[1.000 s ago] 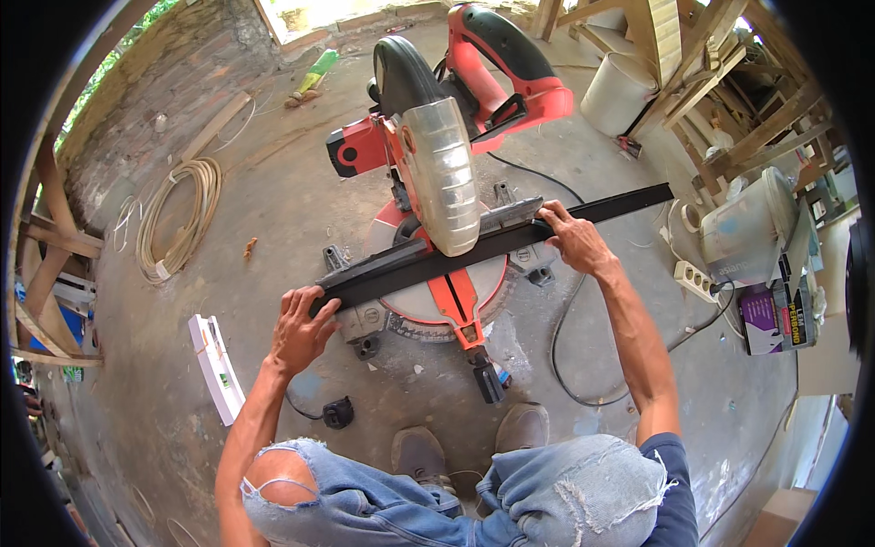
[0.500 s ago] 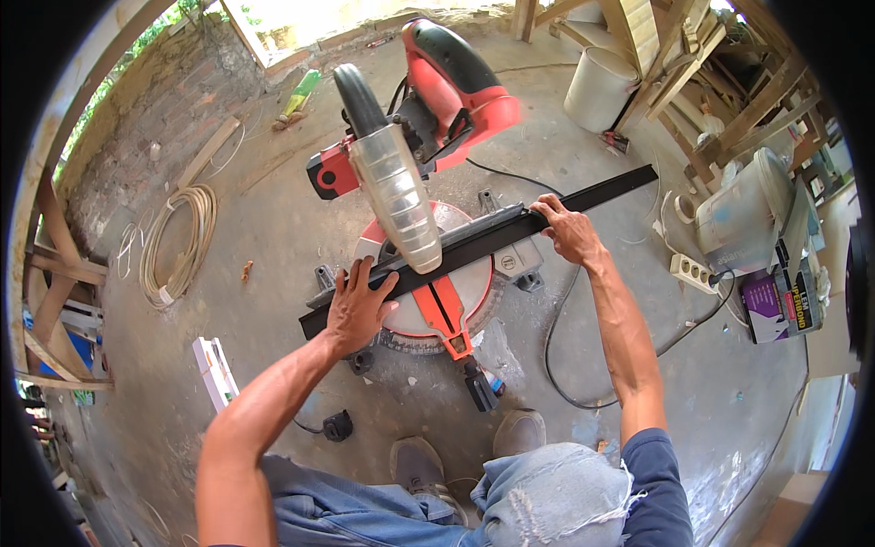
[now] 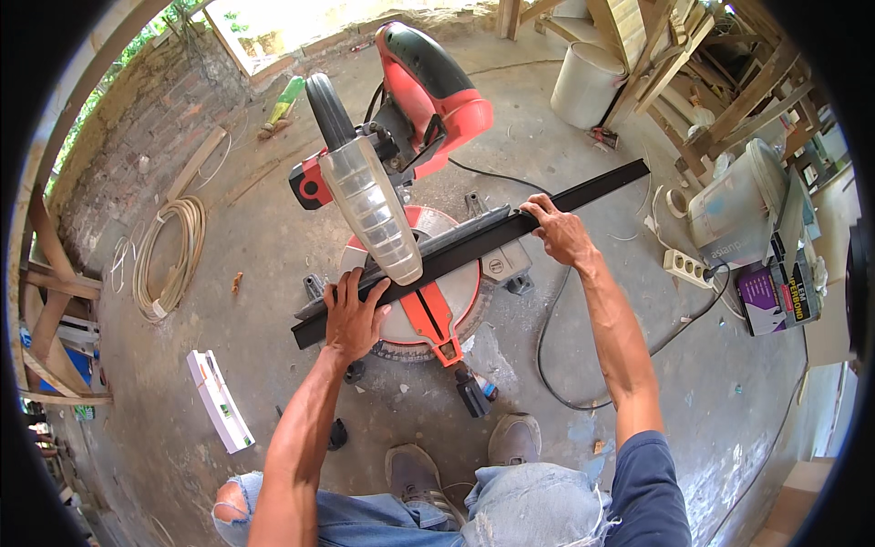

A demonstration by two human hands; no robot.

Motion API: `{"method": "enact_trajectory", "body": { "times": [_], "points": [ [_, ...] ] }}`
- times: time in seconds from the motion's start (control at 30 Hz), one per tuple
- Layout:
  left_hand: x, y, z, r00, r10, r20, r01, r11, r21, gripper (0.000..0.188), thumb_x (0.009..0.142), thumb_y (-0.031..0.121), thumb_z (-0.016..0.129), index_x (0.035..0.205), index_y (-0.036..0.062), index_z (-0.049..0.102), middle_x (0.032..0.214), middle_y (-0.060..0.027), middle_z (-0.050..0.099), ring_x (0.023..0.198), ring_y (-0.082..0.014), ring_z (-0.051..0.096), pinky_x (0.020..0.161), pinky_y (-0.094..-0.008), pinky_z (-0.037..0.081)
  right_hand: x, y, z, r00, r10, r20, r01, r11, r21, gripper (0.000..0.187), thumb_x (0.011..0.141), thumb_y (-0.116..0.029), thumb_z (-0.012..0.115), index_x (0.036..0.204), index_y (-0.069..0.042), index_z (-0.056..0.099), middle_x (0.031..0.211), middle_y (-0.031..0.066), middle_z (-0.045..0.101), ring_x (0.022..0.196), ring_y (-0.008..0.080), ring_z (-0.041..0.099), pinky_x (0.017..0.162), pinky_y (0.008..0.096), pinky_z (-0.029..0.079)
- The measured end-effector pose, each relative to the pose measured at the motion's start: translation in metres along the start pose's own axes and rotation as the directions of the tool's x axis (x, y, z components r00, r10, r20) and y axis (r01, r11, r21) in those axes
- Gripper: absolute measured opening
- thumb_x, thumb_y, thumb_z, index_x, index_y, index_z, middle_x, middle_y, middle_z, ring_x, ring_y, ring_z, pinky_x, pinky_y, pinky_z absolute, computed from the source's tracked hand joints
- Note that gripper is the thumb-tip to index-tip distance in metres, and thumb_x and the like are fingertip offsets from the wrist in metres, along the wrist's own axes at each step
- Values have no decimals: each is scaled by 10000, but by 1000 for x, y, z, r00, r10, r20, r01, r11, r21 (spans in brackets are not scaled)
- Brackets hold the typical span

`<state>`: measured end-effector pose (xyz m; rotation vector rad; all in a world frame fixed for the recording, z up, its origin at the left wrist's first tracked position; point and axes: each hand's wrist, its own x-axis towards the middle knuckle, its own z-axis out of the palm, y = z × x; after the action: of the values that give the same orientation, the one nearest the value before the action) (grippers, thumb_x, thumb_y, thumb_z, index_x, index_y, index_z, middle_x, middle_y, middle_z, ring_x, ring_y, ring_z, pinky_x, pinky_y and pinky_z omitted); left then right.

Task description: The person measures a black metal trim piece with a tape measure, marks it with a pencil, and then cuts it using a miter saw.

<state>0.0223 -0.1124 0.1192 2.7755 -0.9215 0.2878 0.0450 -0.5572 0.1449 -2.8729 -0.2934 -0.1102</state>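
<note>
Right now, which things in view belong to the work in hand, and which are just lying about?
In use:
- black bar, under the left hand and right hand
- red-and-black saw, with the bar across its base

Apparently just lying about:
- coiled hose or cable
- long white piece
- green bottle

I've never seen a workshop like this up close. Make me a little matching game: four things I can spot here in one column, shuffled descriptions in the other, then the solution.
Things:
1. Long bar
2. Blade guard
3. Power strip
4. Coil of hose or cable

Descriptions:
A. See-through, with bands across it
B. On the floor, left of the miter saw
C. Black, with the left hand and right hand on it
D. White, with a row of sockets

Right pairs: 1-C, 2-A, 3-D, 4-B
</note>
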Motion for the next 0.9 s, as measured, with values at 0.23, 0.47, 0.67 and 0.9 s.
{"method": "enact_trajectory", "body": {
  "times": [0.23, 0.47, 0.67, 0.9],
  "points": [
    [-2, -4, -1, 1000, 23, -19, -23, 1000, -2, 490, 934, 329, 670, 1393, 191, 569, 1453, -205, 431, 1336, -391, 407, 1080, -598, 265, 0, -3, 2, 1000, -7, 3, 7, 1000, -17, 542, 853, -22, 728, 1339, -126, 514, 1400, 52, 527, 940, 383, 716, 801, 507, 593],
    [-2, -2, -3, 998, 55, -38, -54, 998, 8, 439, 959, 317, 624, 1341, 105, 582, 1388, -238, 443, 1310, -420, 393, 1048, -569, 267, -1, -3, 5, 1000, -6, -11, 6, 1000, 7, 519, 862, -24, 717, 1332, -124, 522, 1393, 52, 534, 928, 383, 717, 790, 508, 591],
    [0, -2, 3, 1000, 27, -10, -27, 1000, 3, 495, 951, 330, 646, 1407, 166, 543, 1463, -211, 423, 1330, -395, 406, 1076, -591, 265, -20, -11, 2, 985, 82, -149, -69, 994, 90, 457, 887, -72, 718, 1314, -123, 561, 1340, 85, 546, 892, 401, 707, 762, 506, 576],
    [-2, -5, -4, 1000, 26, -1, -26, 1000, -4, 485, 955, 318, 637, 1394, 128, 554, 1459, -230, 428, 1329, -402, 414, 1092, -576, 259, -151, -132, 46, 925, 329, -189, -169, 803, 571, 260, 1010, -129, 499, 1124, 2, 692, 999, 202, 581, 901, 356, 646, 768, 470, 529]
  ]
}}
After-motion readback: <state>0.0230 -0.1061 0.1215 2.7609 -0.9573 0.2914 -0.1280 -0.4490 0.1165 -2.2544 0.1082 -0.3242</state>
